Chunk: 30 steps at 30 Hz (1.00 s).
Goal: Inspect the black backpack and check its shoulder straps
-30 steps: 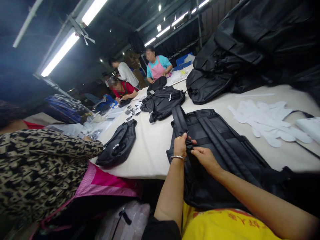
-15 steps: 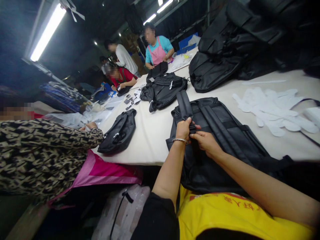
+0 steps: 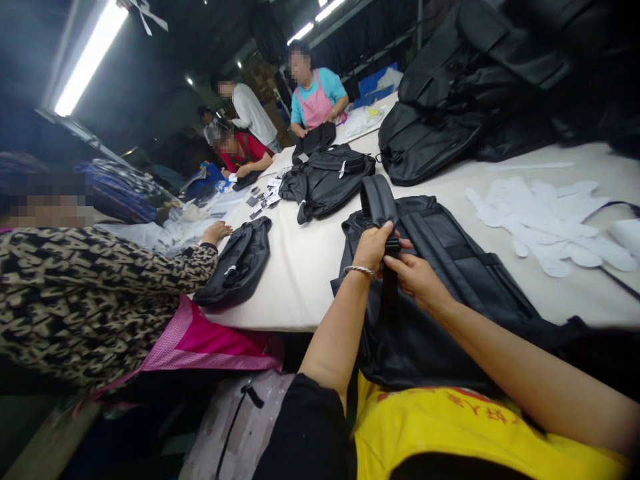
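Note:
A black backpack (image 3: 450, 267) lies on the pale table in front of me, its straps facing up. One shoulder strap (image 3: 379, 199) is raised in a loop above the bag. My left hand (image 3: 371, 250) is closed around the lower end of that strap, at a black buckle (image 3: 391, 245). Close beside it on the right, my right hand (image 3: 417, 275) pinches the strap's webbing just under the buckle. Part of the webbing is hidden behind my fingers.
More black bags lie on the table (image 3: 295, 267): a small one (image 3: 240, 263), another (image 3: 330, 180) farther back and a big pile (image 3: 450, 100). White cut pieces (image 3: 550, 220) are at right. A person in a patterned sleeve (image 3: 110, 280) stands close at left; others work beyond.
Both my hands have risen slightly with the buckle, and the strap loop bulges more. The neighbouring person's hand has moved forward beyond the small bag.

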Each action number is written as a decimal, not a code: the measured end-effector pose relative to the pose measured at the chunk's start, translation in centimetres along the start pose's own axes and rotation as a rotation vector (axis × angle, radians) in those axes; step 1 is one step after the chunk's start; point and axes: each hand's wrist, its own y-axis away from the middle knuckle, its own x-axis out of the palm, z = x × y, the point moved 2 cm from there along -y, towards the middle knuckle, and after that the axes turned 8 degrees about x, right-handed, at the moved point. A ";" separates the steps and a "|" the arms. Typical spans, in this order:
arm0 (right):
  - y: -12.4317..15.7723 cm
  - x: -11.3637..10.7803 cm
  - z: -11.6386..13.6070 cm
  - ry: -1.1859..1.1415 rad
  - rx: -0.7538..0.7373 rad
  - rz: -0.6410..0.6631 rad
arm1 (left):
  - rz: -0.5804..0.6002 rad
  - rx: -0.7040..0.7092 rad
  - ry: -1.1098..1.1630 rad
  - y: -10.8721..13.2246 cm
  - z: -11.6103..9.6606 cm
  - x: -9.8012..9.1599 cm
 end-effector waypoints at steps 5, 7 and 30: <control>-0.4 -0.2 -0.4 0.065 -0.186 -0.024 | 0.014 -0.068 0.045 0.8 -0.7 0.1; -0.3 -0.2 -0.6 0.071 -0.190 -0.040 | -0.021 -0.073 0.079 1.0 -0.7 0.0; -0.9 1.5 -4.7 0.232 -0.133 -0.143 | -0.320 -0.015 -0.216 1.2 4.4 -2.8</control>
